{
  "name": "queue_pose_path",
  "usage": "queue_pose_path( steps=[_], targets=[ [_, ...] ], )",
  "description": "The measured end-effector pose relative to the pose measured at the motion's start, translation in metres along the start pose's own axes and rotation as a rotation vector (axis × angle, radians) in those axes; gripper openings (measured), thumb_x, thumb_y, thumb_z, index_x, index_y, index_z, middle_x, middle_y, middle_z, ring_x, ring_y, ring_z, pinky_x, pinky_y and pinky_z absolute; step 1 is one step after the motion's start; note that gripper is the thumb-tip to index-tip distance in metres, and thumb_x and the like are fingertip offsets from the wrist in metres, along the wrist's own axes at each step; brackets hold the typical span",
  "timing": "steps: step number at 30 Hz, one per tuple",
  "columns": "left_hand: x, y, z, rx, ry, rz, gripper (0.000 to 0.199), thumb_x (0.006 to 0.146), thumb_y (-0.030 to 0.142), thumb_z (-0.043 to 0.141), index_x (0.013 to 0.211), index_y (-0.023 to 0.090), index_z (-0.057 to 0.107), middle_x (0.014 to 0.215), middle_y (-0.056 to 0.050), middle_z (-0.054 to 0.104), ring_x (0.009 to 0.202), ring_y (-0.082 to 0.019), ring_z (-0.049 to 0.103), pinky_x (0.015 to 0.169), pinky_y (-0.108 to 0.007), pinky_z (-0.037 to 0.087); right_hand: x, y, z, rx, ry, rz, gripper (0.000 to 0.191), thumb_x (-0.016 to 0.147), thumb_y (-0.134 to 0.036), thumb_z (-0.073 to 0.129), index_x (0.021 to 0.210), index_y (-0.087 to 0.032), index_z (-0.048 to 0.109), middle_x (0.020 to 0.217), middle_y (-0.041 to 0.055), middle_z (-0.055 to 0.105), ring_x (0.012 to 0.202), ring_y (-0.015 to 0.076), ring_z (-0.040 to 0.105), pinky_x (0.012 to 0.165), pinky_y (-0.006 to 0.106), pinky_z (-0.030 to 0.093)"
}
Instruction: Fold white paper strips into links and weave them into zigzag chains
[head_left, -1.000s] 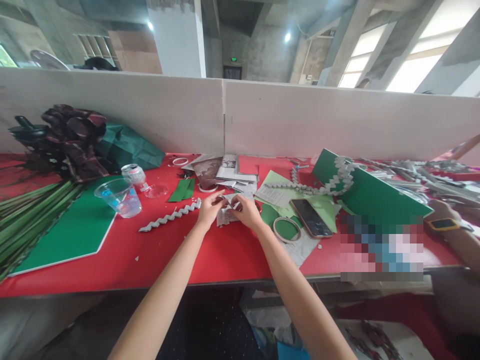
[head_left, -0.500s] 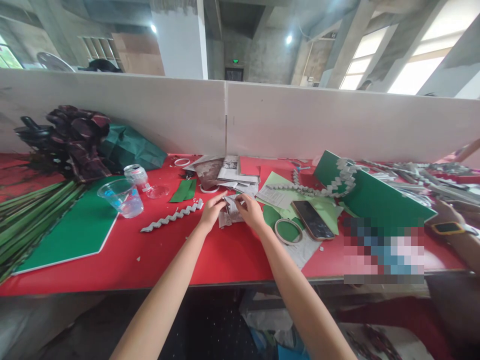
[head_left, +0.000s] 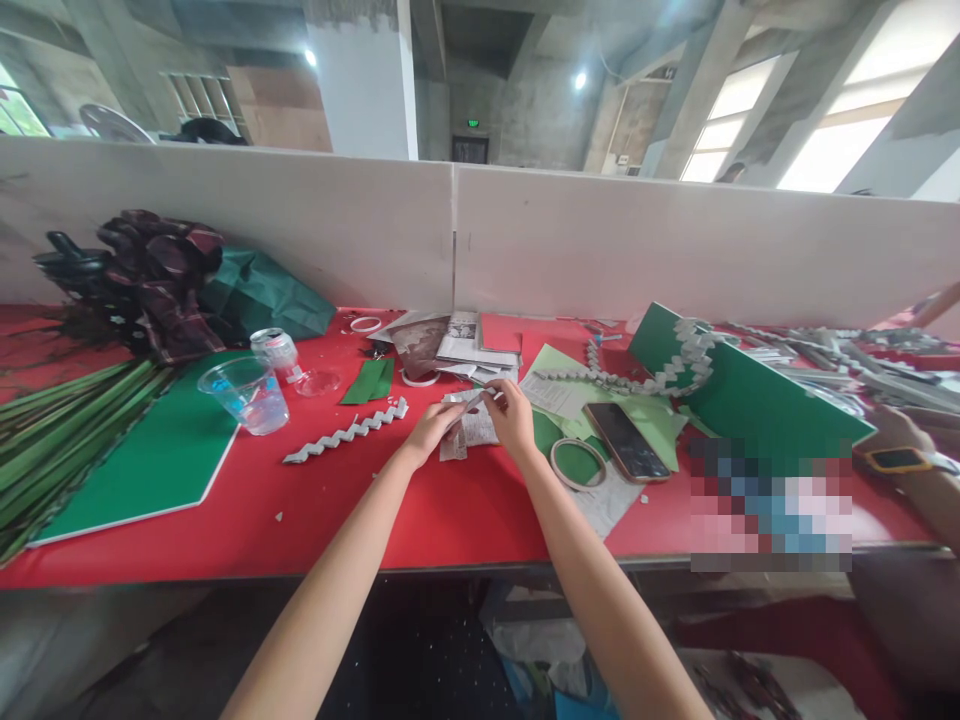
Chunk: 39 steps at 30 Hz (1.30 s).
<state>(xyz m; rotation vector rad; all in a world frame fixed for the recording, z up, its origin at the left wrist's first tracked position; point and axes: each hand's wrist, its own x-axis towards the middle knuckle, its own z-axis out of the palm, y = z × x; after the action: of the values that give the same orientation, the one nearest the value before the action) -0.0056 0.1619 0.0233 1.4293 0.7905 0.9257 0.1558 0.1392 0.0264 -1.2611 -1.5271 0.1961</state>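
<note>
Between my two hands is a small strip of printed paper [head_left: 474, 402], held at both ends. My left hand [head_left: 433, 430] is closed on its left end, fingers curled under it. On the other end, my right hand [head_left: 510, 410] pinches the paper between thumb and fingers. Under the hands, more newsprint pieces [head_left: 480, 430] lie on the red table [head_left: 330, 510]. A zigzag folded-paper chain [head_left: 346, 432] rests left of my left hand. To the right of my right hand lie a roll of tape [head_left: 577, 465] and a phone [head_left: 627, 440].
A plastic cup [head_left: 255, 400] and a can [head_left: 274, 352] stand at the left beside a green board [head_left: 150, 470] and long leaves [head_left: 82, 420]. A longer folded chain [head_left: 660, 382] leans over a green panel [head_left: 757, 390]. Another person's arm [head_left: 907, 455] is at far right.
My hands have moved slightly apart, the right one to the right and up. The paper strip now shows stretched between them, with more newsprint visible underneath.
</note>
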Motion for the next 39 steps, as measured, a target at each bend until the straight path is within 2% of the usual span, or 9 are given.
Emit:
queue_pose_path(
  steps=[5,13,16,20,23,26,30,33,39],
  targets=[
    [-0.001,0.001,0.000,0.051,-0.039,-0.075,0.043,0.077,0.050,0.062,0.094,0.012,0.070,0.048,0.004,0.048,0.042,-0.008,0.042,0.044,-0.021,0.030,-0.001,-0.001,0.000,-0.009,-0.007,0.003,0.015,0.085,-0.028,0.050,0.094,-0.021,0.060,0.092,0.0027,0.060,0.064,0.0126,0.053,0.065,0.026,0.044],
    [0.000,-0.003,-0.001,0.013,-0.101,-0.082,0.039,0.077,0.043,0.062,0.097,0.010,0.068,0.054,-0.002,0.062,0.044,-0.013,0.055,0.045,-0.023,0.040,-0.001,-0.003,-0.001,0.009,-0.009,0.010,0.017,0.085,-0.030,0.051,0.096,-0.023,0.063,0.091,0.0030,0.062,0.066,0.0136,0.054,0.066,0.027,0.045],
    [0.001,-0.006,-0.002,0.001,-0.082,-0.099,0.040,0.077,0.045,0.061,0.097,0.011,0.065,0.057,-0.003,0.065,0.045,-0.015,0.058,0.044,-0.024,0.042,0.000,-0.003,0.000,0.159,-0.023,0.034,0.020,0.086,-0.036,0.050,0.093,-0.021,0.063,0.087,0.0033,0.063,0.063,0.0131,0.054,0.062,0.026,0.044],
    [0.003,-0.009,-0.004,-0.017,-0.051,-0.098,0.042,0.078,0.050,0.060,0.097,0.012,0.062,0.057,-0.003,0.066,0.044,-0.016,0.060,0.042,-0.024,0.042,0.003,-0.004,0.000,0.456,-0.119,0.134,0.035,0.088,-0.048,0.047,0.082,-0.018,0.063,0.062,0.0004,0.055,0.053,0.0120,0.050,0.052,0.024,0.041],
    [0.004,-0.010,-0.005,-0.010,0.003,-0.100,0.042,0.079,0.050,0.059,0.098,0.013,0.061,0.057,-0.002,0.066,0.045,-0.016,0.061,0.042,-0.024,0.042,0.003,-0.006,0.000,0.549,-0.160,0.169,0.038,0.084,-0.052,0.052,0.073,-0.017,0.062,0.055,-0.0011,0.051,0.050,0.0116,0.048,0.050,0.024,0.039],
    [0.004,-0.008,-0.004,0.005,0.035,-0.124,0.041,0.080,0.050,0.058,0.100,0.014,0.061,0.055,-0.001,0.065,0.044,-0.015,0.061,0.042,-0.023,0.042,0.003,-0.008,0.000,0.567,-0.188,0.181,0.038,0.082,-0.054,0.053,0.078,-0.017,0.063,0.059,-0.0004,0.054,0.052,0.0117,0.050,0.051,0.024,0.040],
    [0.001,-0.002,-0.002,0.023,0.034,-0.140,0.041,0.079,0.050,0.059,0.098,0.014,0.063,0.054,-0.001,0.064,0.044,-0.015,0.061,0.042,-0.023,0.042,0.002,-0.010,0.001,0.544,-0.169,0.201,0.041,0.085,-0.055,0.047,0.086,-0.018,0.064,0.078,0.0038,0.062,0.057,0.0119,0.055,0.050,0.024,0.043],
    [-0.001,0.000,-0.001,0.015,-0.003,-0.115,0.042,0.077,0.051,0.060,0.094,0.013,0.065,0.054,-0.002,0.064,0.044,-0.015,0.060,0.042,-0.023,0.043,0.002,-0.007,0.004,0.477,-0.137,0.191,0.035,0.080,-0.050,0.056,0.093,-0.019,0.064,0.089,0.0047,0.064,0.059,0.0117,0.056,0.051,0.023,0.045],
    [-0.004,0.000,0.001,0.040,-0.047,-0.077,0.036,0.078,0.049,0.062,0.077,0.013,0.068,0.058,-0.004,0.066,0.047,-0.015,0.059,0.046,-0.024,0.043,0.001,0.001,0.009,0.366,-0.153,0.133,0.023,0.078,-0.034,0.060,0.095,-0.019,0.064,0.083,0.0021,0.063,0.055,0.0110,0.056,0.053,0.024,0.046]
  ],
)
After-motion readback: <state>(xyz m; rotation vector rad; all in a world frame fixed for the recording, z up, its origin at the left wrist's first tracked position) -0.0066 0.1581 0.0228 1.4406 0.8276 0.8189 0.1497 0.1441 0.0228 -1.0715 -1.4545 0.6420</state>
